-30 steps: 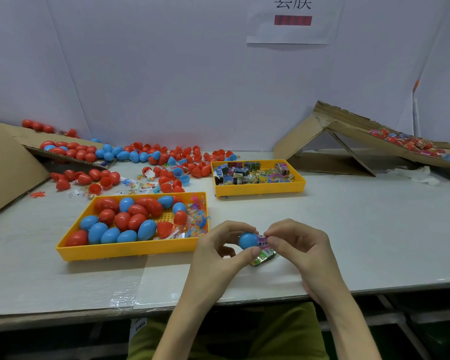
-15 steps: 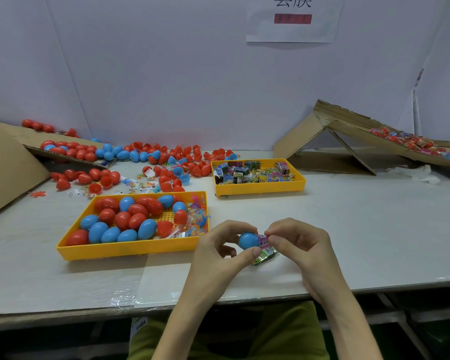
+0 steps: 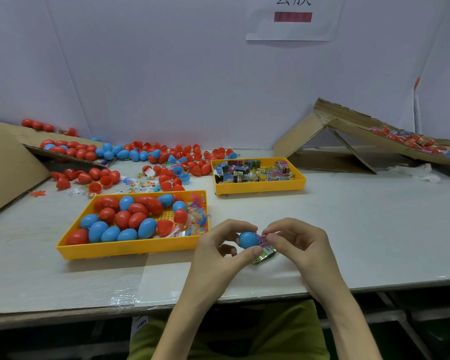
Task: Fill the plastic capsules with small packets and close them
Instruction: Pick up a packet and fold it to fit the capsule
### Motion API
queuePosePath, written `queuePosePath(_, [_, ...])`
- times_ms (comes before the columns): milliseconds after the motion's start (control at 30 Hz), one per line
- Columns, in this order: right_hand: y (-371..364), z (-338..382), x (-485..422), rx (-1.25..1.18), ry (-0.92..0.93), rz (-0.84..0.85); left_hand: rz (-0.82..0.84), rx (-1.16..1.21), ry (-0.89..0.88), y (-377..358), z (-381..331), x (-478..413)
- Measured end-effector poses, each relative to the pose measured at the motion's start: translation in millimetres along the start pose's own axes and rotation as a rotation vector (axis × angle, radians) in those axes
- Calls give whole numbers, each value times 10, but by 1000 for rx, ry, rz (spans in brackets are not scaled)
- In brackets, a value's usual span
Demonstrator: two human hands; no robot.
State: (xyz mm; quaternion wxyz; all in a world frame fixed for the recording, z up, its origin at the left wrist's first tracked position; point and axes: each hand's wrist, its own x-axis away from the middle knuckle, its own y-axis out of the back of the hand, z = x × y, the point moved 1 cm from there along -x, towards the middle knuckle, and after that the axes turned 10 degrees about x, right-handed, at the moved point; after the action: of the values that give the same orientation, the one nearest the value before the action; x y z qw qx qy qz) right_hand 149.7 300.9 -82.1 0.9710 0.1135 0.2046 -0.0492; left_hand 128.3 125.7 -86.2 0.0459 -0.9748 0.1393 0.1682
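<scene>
My left hand (image 3: 220, 249) pinches a blue capsule half (image 3: 247, 239) between thumb and fingers, just above the table's front edge. My right hand (image 3: 295, 242) pinches a small pink packet (image 3: 262, 239) at the capsule's open side. A green packet (image 3: 265, 255) lies on the table under the hands. A yellow tray (image 3: 130, 249) to the left holds closed red and blue capsules. A smaller yellow tray (image 3: 260, 187) farther back holds several small packets.
Loose red and blue capsule halves (image 3: 166, 162) and small toys litter the back left of the table. Cardboard sheets (image 3: 5, 162) lean at the left; a folded cardboard ramp (image 3: 348, 141) with filled capsules stands at the right. White wall panels close the back.
Both hands stay in place at the blue capsule half; the fingers of my right hand shift slightly against the pink packet.
</scene>
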Motion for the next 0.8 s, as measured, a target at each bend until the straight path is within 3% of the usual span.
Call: queuePosePath(800, [6,-41,-5,-60,16,14,-6,31,-2,-10,-12,19])
